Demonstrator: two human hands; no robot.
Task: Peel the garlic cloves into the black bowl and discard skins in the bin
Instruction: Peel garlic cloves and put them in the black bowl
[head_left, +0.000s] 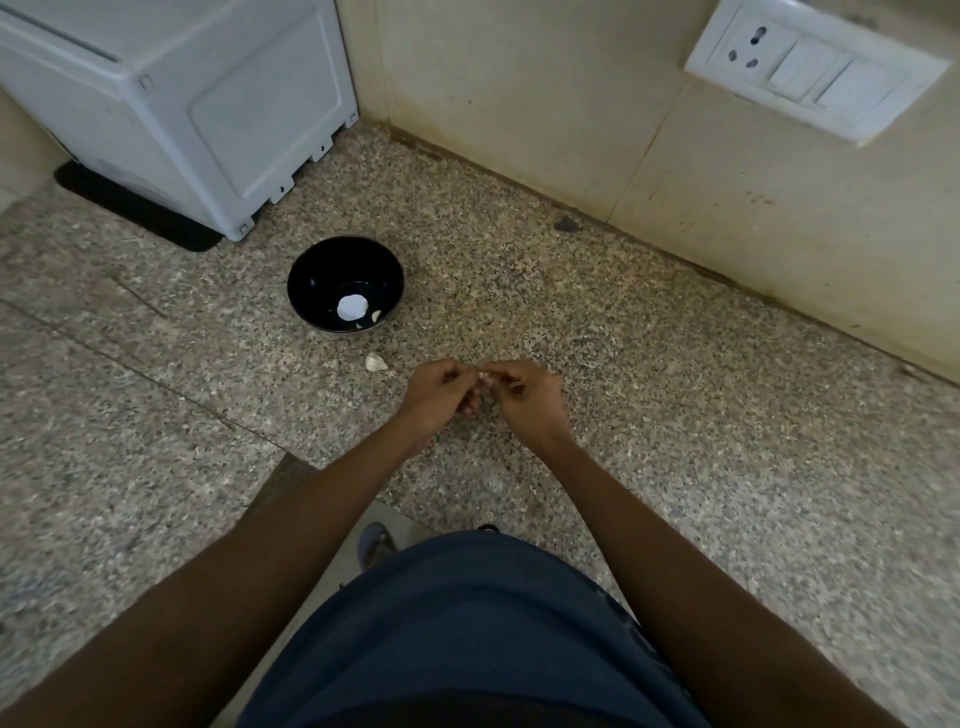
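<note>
Both sets of fingers curled: my left hand (441, 387) and right hand (519, 389) pinch a garlic clove (484, 378) between them, mostly hidden, probably mid-peel. Small, light and firm; papery skin tears best from the tip. Another unpeeled clove (375, 362) lies left; black bowl (311, 280) farther, holding peeled pieces.
</note>
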